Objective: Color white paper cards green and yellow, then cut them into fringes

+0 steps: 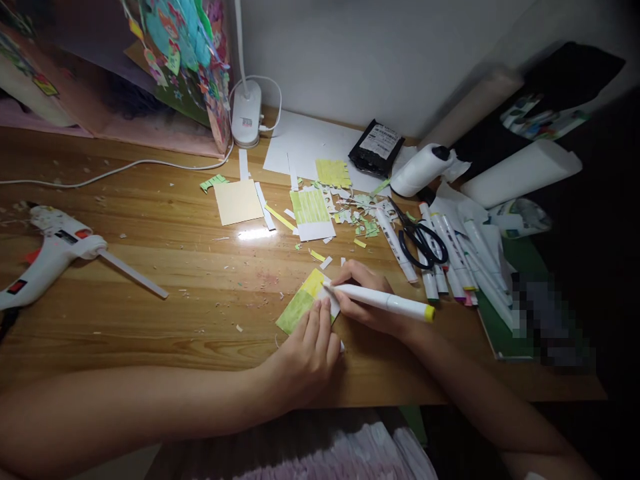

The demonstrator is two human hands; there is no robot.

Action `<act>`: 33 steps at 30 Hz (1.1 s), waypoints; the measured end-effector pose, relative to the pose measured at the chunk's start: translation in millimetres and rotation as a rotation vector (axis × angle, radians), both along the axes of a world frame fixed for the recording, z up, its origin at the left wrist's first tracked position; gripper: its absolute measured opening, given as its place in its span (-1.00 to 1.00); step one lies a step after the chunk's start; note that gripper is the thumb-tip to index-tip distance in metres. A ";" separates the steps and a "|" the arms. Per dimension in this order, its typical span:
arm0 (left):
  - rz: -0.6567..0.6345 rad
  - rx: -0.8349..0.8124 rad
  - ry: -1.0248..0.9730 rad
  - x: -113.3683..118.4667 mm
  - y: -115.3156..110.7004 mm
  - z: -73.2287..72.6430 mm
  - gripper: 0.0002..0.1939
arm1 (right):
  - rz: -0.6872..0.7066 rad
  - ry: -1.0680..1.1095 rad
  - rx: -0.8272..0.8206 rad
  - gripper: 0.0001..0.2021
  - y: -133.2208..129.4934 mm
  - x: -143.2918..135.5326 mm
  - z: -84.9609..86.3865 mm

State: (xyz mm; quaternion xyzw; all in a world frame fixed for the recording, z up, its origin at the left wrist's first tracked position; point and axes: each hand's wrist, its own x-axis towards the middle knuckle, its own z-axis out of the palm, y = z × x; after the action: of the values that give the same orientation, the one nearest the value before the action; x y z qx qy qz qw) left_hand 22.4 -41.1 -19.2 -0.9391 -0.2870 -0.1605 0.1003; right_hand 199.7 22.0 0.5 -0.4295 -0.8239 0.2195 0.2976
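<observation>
My right hand is closed round a white marker with a yellow end. The marker's tip touches a small paper square coloured green and yellow, with a white part at its right. My left hand lies on the paper with its fingers stretched out, pressing it to the table. A small white end of something pokes out beside my left hand; I cannot tell what it is. Beyond the hands lie a yellow-green striped paper, a cream paper square and a fringed yellow paper.
At the left lies a white glue gun with a glue stick. Paper scraps, black-handled scissors and several markers crowd the right. Behind them are a black package, a white roll and a lamp base.
</observation>
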 end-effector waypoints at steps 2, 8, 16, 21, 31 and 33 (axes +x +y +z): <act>-0.003 -0.003 0.000 0.1 0.6 -0.1 -0.79 | -0.033 -0.010 0.026 -0.91 0.1 0.1 -0.7; -0.010 -0.001 -0.009 -0.4 0.6 -0.2 -0.80 | 0.024 0.009 0.074 -0.90 0.6 0.2 -3.1; -0.007 0.004 -0.005 0.1 0.2 0.1 -0.80 | 0.036 0.003 0.112 -0.89 1.4 1.2 -4.0; -0.013 0.002 -0.003 0.1 0.9 1.0 -0.81 | 0.022 -0.003 0.070 -0.91 0.5 2.5 -3.3; -0.009 -0.009 -0.010 -0.3 0.1 -0.2 -0.76 | -0.051 0.004 0.010 -0.91 2.8 2.2 -4.3; -0.007 -0.006 -0.003 -0.3 0.5 -0.5 -0.75 | -0.074 0.006 -0.003 -0.91 2.1 1.1 -4.0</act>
State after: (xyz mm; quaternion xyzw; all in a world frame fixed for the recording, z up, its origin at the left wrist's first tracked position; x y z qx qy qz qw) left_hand 22.1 -40.6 -19.8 -0.9401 -0.2844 -0.1614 0.0964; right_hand 200.8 24.1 -3.5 -0.4594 -0.8062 0.2111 0.3073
